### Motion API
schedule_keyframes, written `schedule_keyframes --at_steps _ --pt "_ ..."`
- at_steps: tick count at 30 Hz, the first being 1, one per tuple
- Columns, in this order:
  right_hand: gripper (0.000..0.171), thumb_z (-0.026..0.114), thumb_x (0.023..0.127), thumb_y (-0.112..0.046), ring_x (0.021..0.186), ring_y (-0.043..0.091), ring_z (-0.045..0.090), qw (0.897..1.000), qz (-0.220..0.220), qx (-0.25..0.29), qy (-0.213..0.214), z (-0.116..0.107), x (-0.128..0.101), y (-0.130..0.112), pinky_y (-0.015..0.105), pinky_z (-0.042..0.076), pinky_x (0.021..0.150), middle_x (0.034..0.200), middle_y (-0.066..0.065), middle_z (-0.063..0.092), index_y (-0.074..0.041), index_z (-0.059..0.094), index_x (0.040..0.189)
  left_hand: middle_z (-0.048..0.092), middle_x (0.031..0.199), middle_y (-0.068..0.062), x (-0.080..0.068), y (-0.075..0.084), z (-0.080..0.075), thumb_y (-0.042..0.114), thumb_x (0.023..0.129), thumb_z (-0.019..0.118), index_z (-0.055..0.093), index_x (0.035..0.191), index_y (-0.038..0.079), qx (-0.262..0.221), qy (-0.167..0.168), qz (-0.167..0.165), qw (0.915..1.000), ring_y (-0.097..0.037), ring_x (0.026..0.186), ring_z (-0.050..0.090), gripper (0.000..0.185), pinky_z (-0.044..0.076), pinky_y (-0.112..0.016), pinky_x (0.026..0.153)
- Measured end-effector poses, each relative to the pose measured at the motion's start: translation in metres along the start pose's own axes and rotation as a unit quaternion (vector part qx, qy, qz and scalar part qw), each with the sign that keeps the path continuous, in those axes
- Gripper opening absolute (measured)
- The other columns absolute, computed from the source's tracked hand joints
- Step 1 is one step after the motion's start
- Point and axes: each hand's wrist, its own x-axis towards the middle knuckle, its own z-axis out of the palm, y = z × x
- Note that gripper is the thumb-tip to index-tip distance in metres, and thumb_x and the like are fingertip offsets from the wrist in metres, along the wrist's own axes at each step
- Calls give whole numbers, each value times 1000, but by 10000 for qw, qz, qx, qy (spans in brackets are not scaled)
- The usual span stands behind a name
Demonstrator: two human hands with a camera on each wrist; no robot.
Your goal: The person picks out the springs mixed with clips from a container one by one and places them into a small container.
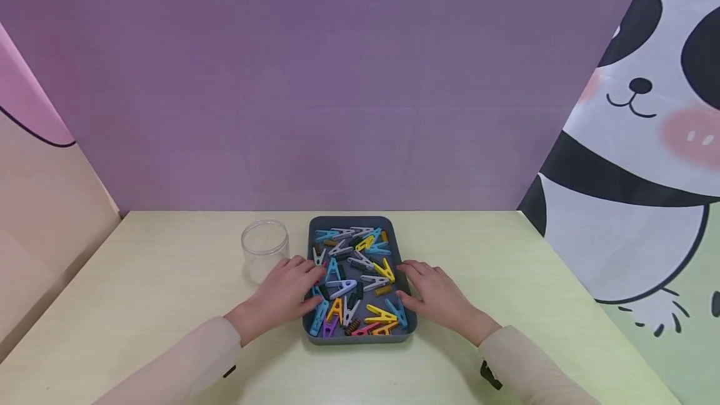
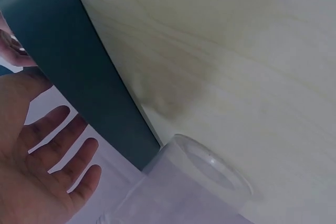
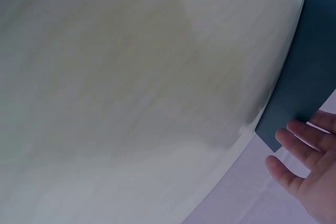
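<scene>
1. Can see into the tray only from the head view: set mid-table, loaded with coloured clips and dark or brown coils.
2. Can find there the left hand at the tray's left rim and the right hand at its right, each with thumb and fingers wide apart.
3. Can see from the left wrist the tray's outer wall, with loosely spread fingers by its upper edge.
4. Can see from the right wrist relaxed fingertips against the opposite wall; cannot tell how firmly pressed.
5. Can spot the clear jar from head and left wrist, left of the tray's far half.
</scene>
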Motion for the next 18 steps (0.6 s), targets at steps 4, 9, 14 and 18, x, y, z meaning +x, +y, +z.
schedule_keyframes --at_steps 4,9,14,18 --pt "51 60 83 -40 114 26 52 10000 20 0 -17 0 0 -1 46 44 90 124 10 55 -8 53 122 64 105 -1 5 -1 4 42 78 67 60 110 16 17 -87 -38 10000 -18 96 52 42 43 -36 85" --pt "50 60 83 -40 113 26 52 10000 32 7 -11 0 0 -1 46 44 90 124 10 55 -8 54 121 65 100 -1 12 -2 5 44 77 68 63 105 16 -75 -319 -150 9993 -19 94 51 40 41 -36 84" --pt "50 61 83 -39 113 26 52 10000 53 26 -35 -1 0 -1 46 45 90 124 10 55 -8 53 121 64 93 1 18 -3 3 47 76 68 65 102 17 -65 -548 -138 9984 -18 90 48 40 39 -37 84" --pt "50 61 83 -39 113 26 53 10000 63 15 -37 -1 1 -1 46 45 90 124 10 55 -8 53 121 65 98 1 21 -3 5 50 76 66 66 101 18 110 -599 16 9981 -19 93 49 40 39 -38 86"
